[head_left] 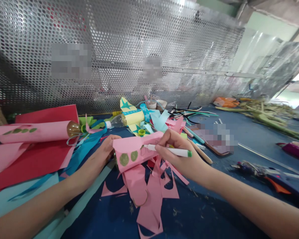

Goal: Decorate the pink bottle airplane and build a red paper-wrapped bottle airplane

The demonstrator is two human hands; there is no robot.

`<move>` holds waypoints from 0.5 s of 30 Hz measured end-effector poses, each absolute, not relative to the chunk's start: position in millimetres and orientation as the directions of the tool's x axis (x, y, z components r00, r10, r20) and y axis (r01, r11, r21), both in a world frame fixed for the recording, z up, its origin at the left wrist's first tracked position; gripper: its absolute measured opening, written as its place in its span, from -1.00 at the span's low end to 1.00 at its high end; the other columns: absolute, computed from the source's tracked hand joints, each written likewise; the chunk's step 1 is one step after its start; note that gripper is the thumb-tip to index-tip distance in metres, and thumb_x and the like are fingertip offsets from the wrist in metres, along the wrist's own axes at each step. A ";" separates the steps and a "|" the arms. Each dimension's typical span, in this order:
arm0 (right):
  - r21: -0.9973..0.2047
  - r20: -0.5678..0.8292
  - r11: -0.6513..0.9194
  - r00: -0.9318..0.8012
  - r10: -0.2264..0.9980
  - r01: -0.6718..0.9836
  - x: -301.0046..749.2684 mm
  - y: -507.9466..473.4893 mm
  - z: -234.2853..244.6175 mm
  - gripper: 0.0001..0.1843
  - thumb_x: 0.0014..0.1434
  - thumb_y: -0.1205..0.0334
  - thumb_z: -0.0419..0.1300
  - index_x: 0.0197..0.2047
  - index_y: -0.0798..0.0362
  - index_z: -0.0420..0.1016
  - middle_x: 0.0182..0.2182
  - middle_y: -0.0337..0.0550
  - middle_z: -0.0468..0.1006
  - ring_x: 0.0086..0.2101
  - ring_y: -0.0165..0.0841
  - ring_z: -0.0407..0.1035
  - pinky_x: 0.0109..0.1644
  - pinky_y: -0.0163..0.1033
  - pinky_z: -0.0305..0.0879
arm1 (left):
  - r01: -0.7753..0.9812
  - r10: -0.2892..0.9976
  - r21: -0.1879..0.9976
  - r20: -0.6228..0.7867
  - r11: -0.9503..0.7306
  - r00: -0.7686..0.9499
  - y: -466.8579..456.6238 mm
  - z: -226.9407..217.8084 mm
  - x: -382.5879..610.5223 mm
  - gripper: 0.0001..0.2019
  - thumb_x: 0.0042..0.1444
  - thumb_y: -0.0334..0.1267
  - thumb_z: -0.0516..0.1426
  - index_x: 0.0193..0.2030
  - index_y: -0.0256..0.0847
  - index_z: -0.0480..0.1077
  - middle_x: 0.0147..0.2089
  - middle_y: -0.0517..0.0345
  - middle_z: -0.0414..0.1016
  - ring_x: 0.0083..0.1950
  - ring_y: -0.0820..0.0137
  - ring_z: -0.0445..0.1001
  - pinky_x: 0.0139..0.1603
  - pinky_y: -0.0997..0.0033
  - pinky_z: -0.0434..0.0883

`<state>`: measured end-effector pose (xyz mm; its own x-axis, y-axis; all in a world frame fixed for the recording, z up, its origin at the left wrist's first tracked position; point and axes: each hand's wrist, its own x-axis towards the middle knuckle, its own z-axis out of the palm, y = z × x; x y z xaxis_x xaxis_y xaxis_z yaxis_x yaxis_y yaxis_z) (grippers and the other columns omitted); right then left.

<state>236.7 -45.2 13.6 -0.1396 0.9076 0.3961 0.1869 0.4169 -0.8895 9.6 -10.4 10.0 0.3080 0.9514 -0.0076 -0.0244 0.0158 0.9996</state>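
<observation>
Blue table, pink scraps — I have the left hand holding the pink roll above them, the right hand pinching a marker. Hold still, colour slowly inside the ring; the tip's blurry — maybe touching.

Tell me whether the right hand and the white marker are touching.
Touching. The head view shows the right hand gripping the white marker, its fingertips lapping over the barrel with no gap.

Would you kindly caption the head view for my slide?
Right hand holds a marker to pink paper with green circles; left hand grips the paper.
</observation>
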 end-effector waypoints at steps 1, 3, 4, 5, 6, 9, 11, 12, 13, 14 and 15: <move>-0.888 0.397 0.418 -0.141 0.907 0.193 236.6 -45.4 13.8 -0.79 0.20 0.21 0.19 -0.41 -0.02 0.23 -0.51 -0.37 0.28 -0.52 -0.46 0.14 -0.47 -0.31 0.06 | -0.026 0.950 0.999 -0.019 0.028 0.312 -9.5 9.1 8.8 -0.62 0.00 0.29 0.13 -0.26 0.08 0.39 -0.36 0.28 0.41 -0.32 0.30 0.36 -0.36 0.38 0.29; -0.887 0.395 0.415 -0.133 0.909 0.202 236.4 -45.7 14.0 -0.79 0.20 0.23 0.18 -0.41 -0.02 0.22 -0.51 -0.37 0.27 -0.52 -0.47 0.14 -0.46 -0.32 0.06 | -0.029 0.946 0.998 -0.035 0.047 0.322 -7.0 6.9 6.6 -0.63 0.02 0.28 0.12 -0.25 0.08 0.39 -0.38 0.29 0.39 -0.34 0.32 0.35 -0.37 0.40 0.28; -0.889 0.395 0.413 -0.129 0.910 0.195 236.3 -45.8 14.2 -0.79 0.20 0.24 0.18 -0.42 -0.02 0.22 -0.52 -0.37 0.27 -0.51 -0.47 0.14 -0.46 -0.32 0.07 | -0.033 0.942 0.998 -0.033 0.046 0.334 -5.7 5.7 5.4 -0.64 0.04 0.27 0.12 -0.24 0.08 0.38 -0.38 0.29 0.38 -0.34 0.32 0.34 -0.38 0.41 0.27; -0.892 0.394 0.412 -0.127 0.910 0.185 236.4 -45.9 14.4 -0.79 0.20 0.24 0.17 -0.42 -0.02 0.21 -0.52 -0.37 0.28 -0.51 -0.46 0.15 -0.45 -0.32 0.08 | -0.040 0.937 0.998 -0.029 0.045 0.348 -4.4 4.5 4.4 -0.65 0.05 0.26 0.11 -0.25 0.08 0.38 -0.39 0.29 0.38 -0.35 0.33 0.33 -0.38 0.42 0.27; -0.895 0.391 0.409 -0.127 0.912 0.176 236.4 -45.8 14.6 -0.79 0.19 0.23 0.18 -0.42 -0.02 0.21 -0.52 -0.37 0.28 -0.51 -0.46 0.15 -0.45 -0.32 0.08 | -0.047 0.931 0.998 -0.027 0.047 0.363 -3.2 3.4 3.7 -0.66 0.06 0.25 0.11 -0.24 0.08 0.38 -0.38 0.29 0.38 -0.35 0.32 0.33 -0.39 0.42 0.26; -0.893 0.387 0.407 -0.133 0.912 0.193 236.8 -45.1 15.2 -0.78 0.18 0.23 0.18 -0.43 -0.02 0.21 -0.53 -0.37 0.27 -0.52 -0.46 0.14 -0.46 -0.32 0.07 | -0.067 0.924 0.997 -0.016 0.045 0.383 -1.2 1.1 3.2 -0.64 0.04 0.27 0.12 -0.24 0.08 0.38 -0.38 0.27 0.38 -0.37 0.33 0.30 -0.43 0.43 0.25; -0.888 0.391 0.409 -0.123 0.912 0.210 237.1 -44.4 15.5 -0.78 0.18 0.25 0.18 -0.43 -0.02 0.20 -0.53 -0.37 0.27 -0.52 -0.46 0.15 -0.46 -0.32 0.07 | -0.068 0.926 0.997 -0.007 0.035 0.378 -0.8 0.4 3.7 -0.65 0.06 0.25 0.11 -0.23 0.07 0.38 -0.38 0.27 0.37 -0.38 0.33 0.28 -0.43 0.44 0.24; -0.886 0.397 0.414 -0.119 0.910 0.211 237.2 -44.1 15.7 -0.79 0.18 0.26 0.17 -0.43 -0.02 0.20 -0.54 -0.37 0.27 -0.52 -0.46 0.15 -0.46 -0.32 0.07 | -0.068 0.927 0.997 -0.003 0.031 0.376 -0.7 0.2 3.8 -0.66 0.07 0.25 0.10 -0.24 0.07 0.38 -0.38 0.26 0.36 -0.39 0.33 0.27 -0.44 0.43 0.23; -0.883 0.402 0.419 -0.120 0.908 0.210 237.3 -43.8 15.8 -0.79 0.18 0.26 0.17 -0.43 -0.02 0.20 -0.53 -0.37 0.28 -0.52 -0.46 0.16 -0.46 -0.32 0.08 | -0.065 0.927 0.997 -0.003 0.029 0.374 -0.7 0.1 3.6 -0.66 0.08 0.24 0.09 -0.24 0.06 0.38 -0.39 0.26 0.35 -0.39 0.33 0.27 -0.44 0.43 0.23; -0.881 0.407 0.424 -0.122 0.905 0.210 237.4 -43.6 16.0 -0.80 0.18 0.26 0.17 -0.43 -0.02 0.21 -0.53 -0.37 0.28 -0.51 -0.46 0.16 -0.45 -0.32 0.08 | -0.063 0.926 0.998 -0.003 0.029 0.378 -0.7 0.0 3.3 -0.66 0.10 0.23 0.08 -0.24 0.06 0.38 -0.38 0.25 0.35 -0.39 0.33 0.27 -0.44 0.42 0.23; -0.878 0.411 0.429 -0.126 0.903 0.212 237.4 -43.4 16.3 -0.80 0.18 0.26 0.17 -0.43 -0.02 0.21 -0.53 -0.37 0.28 -0.51 -0.46 0.15 -0.45 -0.33 0.08 | -0.066 0.923 0.997 0.000 0.027 0.385 -0.8 -0.1 2.7 -0.67 0.11 0.22 0.08 -0.23 0.06 0.38 -0.38 0.25 0.35 -0.38 0.32 0.27 -0.43 0.42 0.24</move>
<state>237.4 -43.4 16.3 -0.1256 0.9030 0.4110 0.2122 0.4291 -0.8780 2.7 -0.8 -0.1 0.3849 0.9230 0.0004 -0.0659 0.0271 0.9975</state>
